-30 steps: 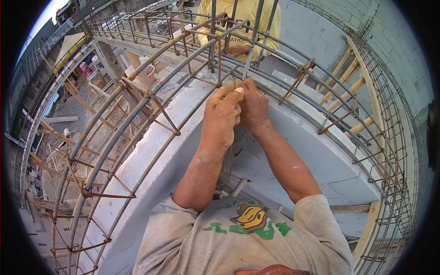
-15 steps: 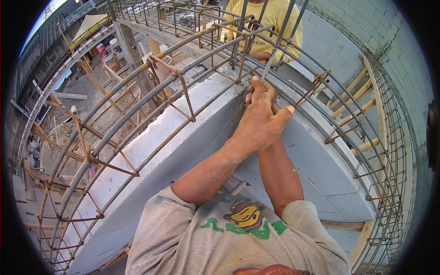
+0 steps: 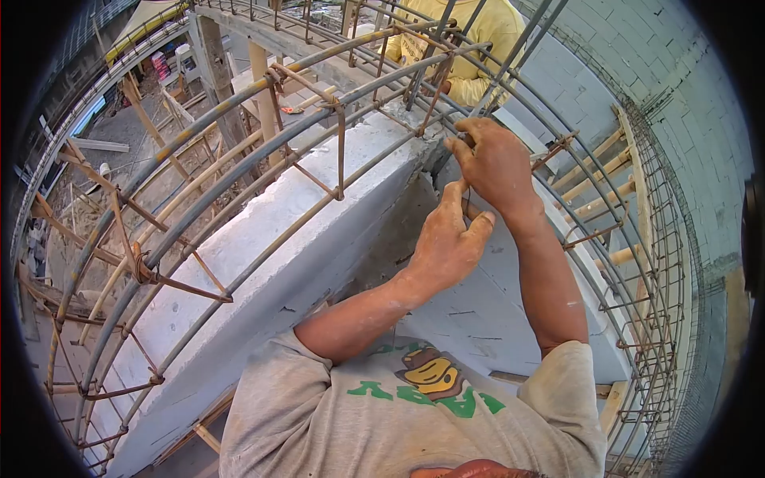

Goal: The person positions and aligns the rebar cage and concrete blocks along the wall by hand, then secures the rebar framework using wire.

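Observation:
My left hand point(image 3: 448, 243) is closed, its thumb and fingers pinched around what looks like a thin dark wire point(image 3: 468, 192) that rises toward the other hand. Higher up and to the right, my right hand point(image 3: 500, 163) is curled shut at the steel bars, its fingertips pressed together; what they hold is hidden. Both hands are at the corner of the pale block wall point(image 3: 275, 203), where long horizontal rebars point(image 3: 362, 171) meet upright rebars point(image 3: 518, 60). Bent rusty stirrups point(image 3: 341, 151) cross the bars to the left.
Across the corner stands a person in a yellow shirt point(image 3: 490, 40), forearm near the bars. A curved rebar cage runs down both sides. Wooden props point(image 3: 610, 171) and a grey block wall point(image 3: 685, 119) are at the right. Lumber and rubble lie below left.
My hands, overlapped at the bars before, have come apart: the left lower, the right up and to the right. The pale strip above them is no longer visible. The view has shifted slightly.

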The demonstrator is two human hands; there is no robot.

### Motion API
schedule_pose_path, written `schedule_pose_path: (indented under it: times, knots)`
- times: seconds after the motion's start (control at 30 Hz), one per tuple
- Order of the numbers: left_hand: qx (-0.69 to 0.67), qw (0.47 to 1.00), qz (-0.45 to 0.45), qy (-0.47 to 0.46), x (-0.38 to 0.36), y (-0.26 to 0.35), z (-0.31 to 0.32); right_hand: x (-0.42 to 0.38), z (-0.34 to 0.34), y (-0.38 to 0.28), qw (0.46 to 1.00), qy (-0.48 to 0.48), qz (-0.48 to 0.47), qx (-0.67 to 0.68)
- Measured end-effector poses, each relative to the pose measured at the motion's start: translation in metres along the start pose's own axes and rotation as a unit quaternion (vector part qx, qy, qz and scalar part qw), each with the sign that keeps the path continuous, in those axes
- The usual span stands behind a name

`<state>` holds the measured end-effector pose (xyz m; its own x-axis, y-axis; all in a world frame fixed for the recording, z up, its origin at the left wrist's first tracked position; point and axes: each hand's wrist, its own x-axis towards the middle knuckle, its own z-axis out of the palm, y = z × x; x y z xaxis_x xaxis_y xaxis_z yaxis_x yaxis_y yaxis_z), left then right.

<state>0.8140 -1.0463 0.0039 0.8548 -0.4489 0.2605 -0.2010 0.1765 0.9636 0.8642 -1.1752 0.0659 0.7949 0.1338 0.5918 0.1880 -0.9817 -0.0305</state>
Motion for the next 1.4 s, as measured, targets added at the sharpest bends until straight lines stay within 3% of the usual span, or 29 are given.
schedule_pose_path:
  times: [0.07, 0.17, 0.27, 0.47, 0.57, 0.77, 0.97, 1.07, 1.27, 1.4]
  knots:
    - [-0.033, 0.999, -0.011, -0.004, -0.004, 0.0, 0.006, 0.02, -0.001, -0.016, 0.977, -0.107, -0.055, -0.175]
    - [-0.056, 0.998, -0.008, 0.0, -0.007, 0.0, 0.008, 0.039, 0.02, -0.014, 0.929, -0.215, -0.141, -0.267]
    - [-0.047, 0.999, 0.009, 0.006, -0.008, 0.0, 0.003, 0.048, 0.024, -0.013, 0.912, -0.248, -0.19, -0.267]
    - [-0.038, 0.999, 0.016, 0.004, -0.009, -0.002, 0.008, 0.045, 0.031, 0.003, 0.923, -0.222, -0.198, -0.243]
    - [-0.035, 0.999, 0.021, 0.005, -0.009, -0.001, 0.009, 0.047, 0.029, 0.005, 0.934, -0.23, -0.164, -0.219]
    - [-0.018, 0.999, 0.044, 0.012, -0.011, -0.01, 0.011, 0.034, 0.038, 0.001, 0.962, -0.148, -0.104, -0.203]
    - [-0.013, 0.999, 0.043, 0.022, -0.019, -0.021, 0.002, 0.023, 0.05, -0.021, 0.982, -0.049, 0.089, -0.161]
    - [0.01, 0.998, 0.056, 0.027, -0.024, -0.022, -0.006, 0.016, 0.051, -0.023, 0.98, -0.034, 0.104, -0.168]
    - [0.016, 0.996, 0.083, 0.03, -0.021, -0.025, -0.004, 0.003, 0.02, -0.012, 0.981, -0.087, -0.093, -0.148]
    - [0.024, 0.994, 0.098, 0.033, -0.022, -0.029, -0.001, 0.009, 0.007, -0.006, 0.942, -0.159, -0.172, -0.241]
